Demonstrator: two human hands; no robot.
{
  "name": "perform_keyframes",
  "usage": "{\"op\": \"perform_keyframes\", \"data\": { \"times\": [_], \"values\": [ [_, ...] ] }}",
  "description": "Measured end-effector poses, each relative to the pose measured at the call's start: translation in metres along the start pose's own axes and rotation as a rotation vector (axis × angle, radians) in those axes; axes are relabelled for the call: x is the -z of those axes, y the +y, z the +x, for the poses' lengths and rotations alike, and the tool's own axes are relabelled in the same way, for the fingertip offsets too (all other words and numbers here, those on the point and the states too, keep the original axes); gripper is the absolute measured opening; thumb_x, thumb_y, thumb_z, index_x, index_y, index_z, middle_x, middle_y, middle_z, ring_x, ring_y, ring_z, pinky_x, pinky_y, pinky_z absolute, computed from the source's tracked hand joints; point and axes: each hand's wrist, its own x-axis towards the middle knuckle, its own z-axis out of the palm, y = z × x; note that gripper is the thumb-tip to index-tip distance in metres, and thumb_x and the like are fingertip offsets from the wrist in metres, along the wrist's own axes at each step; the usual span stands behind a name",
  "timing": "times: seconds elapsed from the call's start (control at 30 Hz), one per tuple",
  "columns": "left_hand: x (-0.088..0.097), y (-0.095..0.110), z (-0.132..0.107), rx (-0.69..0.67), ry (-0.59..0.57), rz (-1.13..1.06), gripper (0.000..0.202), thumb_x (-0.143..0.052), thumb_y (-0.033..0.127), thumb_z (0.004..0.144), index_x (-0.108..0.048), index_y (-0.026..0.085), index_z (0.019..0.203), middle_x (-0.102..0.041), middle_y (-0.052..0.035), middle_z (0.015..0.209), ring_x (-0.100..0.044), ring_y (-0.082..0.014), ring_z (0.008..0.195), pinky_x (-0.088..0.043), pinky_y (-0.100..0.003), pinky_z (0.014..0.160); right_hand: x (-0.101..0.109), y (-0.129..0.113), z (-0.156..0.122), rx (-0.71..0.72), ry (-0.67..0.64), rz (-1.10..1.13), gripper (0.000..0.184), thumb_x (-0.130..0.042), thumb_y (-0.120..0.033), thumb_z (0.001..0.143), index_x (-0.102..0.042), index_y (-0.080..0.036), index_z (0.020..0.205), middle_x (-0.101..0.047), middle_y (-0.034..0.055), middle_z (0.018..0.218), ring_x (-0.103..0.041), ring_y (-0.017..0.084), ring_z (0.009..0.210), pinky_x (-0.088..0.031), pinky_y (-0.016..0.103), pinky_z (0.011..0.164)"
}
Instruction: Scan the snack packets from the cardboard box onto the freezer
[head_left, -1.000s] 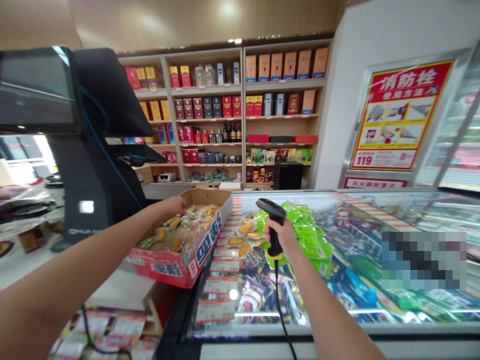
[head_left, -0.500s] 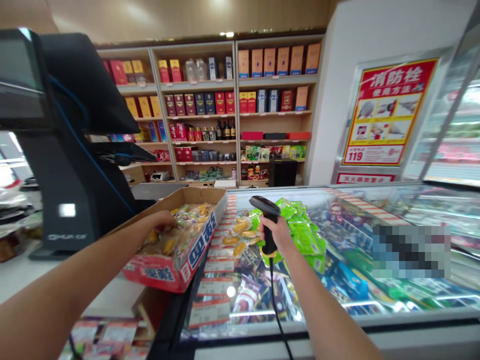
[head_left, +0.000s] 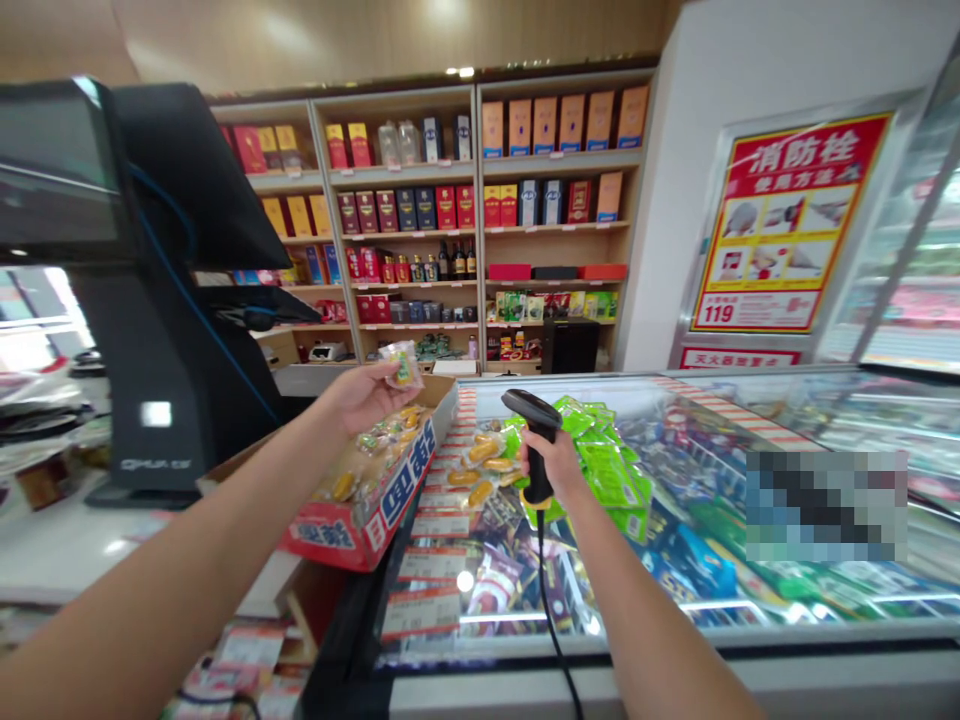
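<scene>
My left hand (head_left: 367, 397) pinches a small clear-wrapped snack packet (head_left: 403, 366) above the far end of a cardboard box (head_left: 397, 497). Inside the box lie several wrapped yellow-brown snacks (head_left: 345, 487). My right hand (head_left: 553, 458) grips a black barcode scanner (head_left: 538, 480) by its handle, its head tilted toward the left; a cable hangs down from it. Below and beside the scanner, several more wrapped snacks (head_left: 484, 468) rest on the freezer's glass top. Bright green packets (head_left: 611, 470) are piled just right of my right hand.
A glass-topped freezer (head_left: 450, 640) with goods inside spans the front and right. At the left, a black checkout terminal (head_left: 172, 330) stands on a white counter (head_left: 75, 560). Behind are shelves (head_left: 555, 160) of boxes and bottles. A red poster (head_left: 795, 220) hangs on the wall.
My left hand has come up out of the box, lifting a small wrapped snack packet. The scanner in my right hand has stayed nearly in place; the view has shifted slightly.
</scene>
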Motion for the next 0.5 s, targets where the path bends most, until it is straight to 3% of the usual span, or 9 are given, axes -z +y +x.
{"op": "perform_keyframes", "data": {
  "times": [0.13,0.23,0.37,0.5],
  "values": [
    [-0.041,-0.068,-0.026,-0.075,-0.197,0.027,0.013,-0.067,0.008,0.077,-0.066,0.010,0.089,-0.071,-0.0085,0.083,-0.072,-0.0197,0.082,-0.061,-0.034,0.079,0.003,0.004,0.003,-0.002,0.029,0.026,0.027,-0.074,-0.042,0.065,-0.061,-0.018,0.065,-0.058,-0.0021,0.049,-0.052,0.013,0.036,-0.043,0.025,0.036],
    [-0.054,-0.120,-0.015,-0.200,-0.192,0.051,0.032,-0.080,0.015,0.063,-0.065,0.015,0.091,-0.072,-0.0045,0.086,-0.071,-0.0208,0.088,-0.059,-0.035,0.085,0.005,0.002,0.003,0.003,0.044,0.035,0.028,-0.073,-0.042,0.065,-0.059,-0.018,0.062,-0.056,-0.0019,0.047,-0.051,0.012,0.035,-0.041,0.025,0.036],
    [-0.042,-0.166,0.021,-0.222,-0.093,0.027,0.059,-0.087,0.023,0.050,-0.061,0.021,0.104,-0.071,-0.0012,0.086,-0.071,-0.0203,0.082,-0.058,-0.034,0.077,0.006,-0.005,0.000,0.004,0.044,0.066,0.027,-0.074,-0.041,0.064,-0.060,-0.018,0.066,-0.057,-0.0026,0.047,-0.051,0.012,0.035,-0.040,0.023,0.036],
    [-0.014,-0.190,0.042,-0.237,-0.101,0.011,0.070,-0.089,0.030,0.048,-0.060,0.022,0.112,-0.069,-0.0018,0.088,-0.067,-0.0159,0.071,-0.055,-0.027,0.065,0.006,-0.011,-0.003,-0.057,-0.114,-0.007,0.026,-0.074,-0.040,0.063,-0.061,-0.017,0.067,-0.058,-0.0017,0.048,-0.051,0.012,0.035,-0.041,0.024,0.036]
  ]
}}
